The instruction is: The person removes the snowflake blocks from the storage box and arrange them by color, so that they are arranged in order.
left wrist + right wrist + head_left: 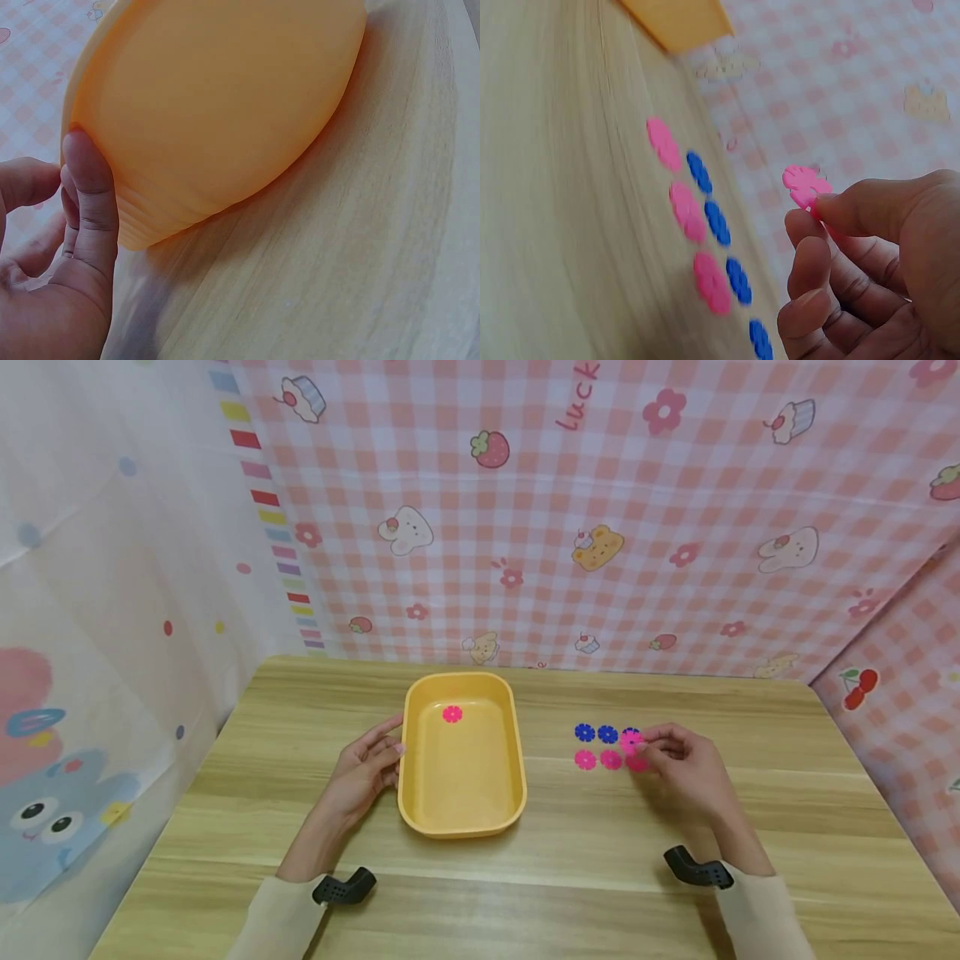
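A yellow plastic tray (462,827) sits left of the middle of the table, with one pink snowflake disc (452,714) lying inside near its far end. My left hand (365,770) grips the tray's left side at the rim, thumb on the near face in the left wrist view. Between thumb and index finger, my right hand (693,768) pinches another pink snowflake disc (805,185), raised above the table. Below it lie two rows: pink discs (687,212) nearer me and several blue discs (717,223) behind them. In the head view the right hand hides part of these rows.
The wooden table (555,893) meets a pink checked cloth (480,585) along its far edge. A white patterned cloth (112,577) hangs on the left, and more checked cloth (900,727) on the right. Black wrist bands (345,887) circle both sleeves.
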